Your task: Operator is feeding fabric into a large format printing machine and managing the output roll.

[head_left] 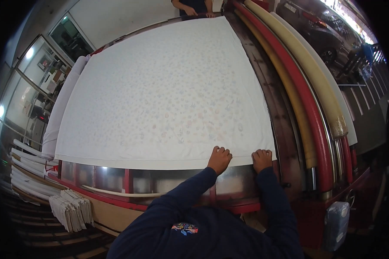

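Spotting a dark car [322, 36] at upper right, a plastic-wrapped package [336, 224] low on the right; over left now, picking out stacked white tubes [30, 160] near a bundle of folded pale sheets [65, 211].

Looks like a wide, red-framed machine table [129, 182], with dull silver panels [233, 186] set between red bars on the near side. Carries a large white cloth [160, 95] dotted with faint small motifs, spread almost flat over most of the top, lightly wrinkled toward the near right corner and ending in a plain strip. Shows a dark, worn border [282, 108] just right of the cloth. Holds, farther right, an ochre roller [308, 149], a red roller [322, 159] and a cream roller [335, 121], all running from far to near. Bears a thin pale rod [125, 194] low along the near side.
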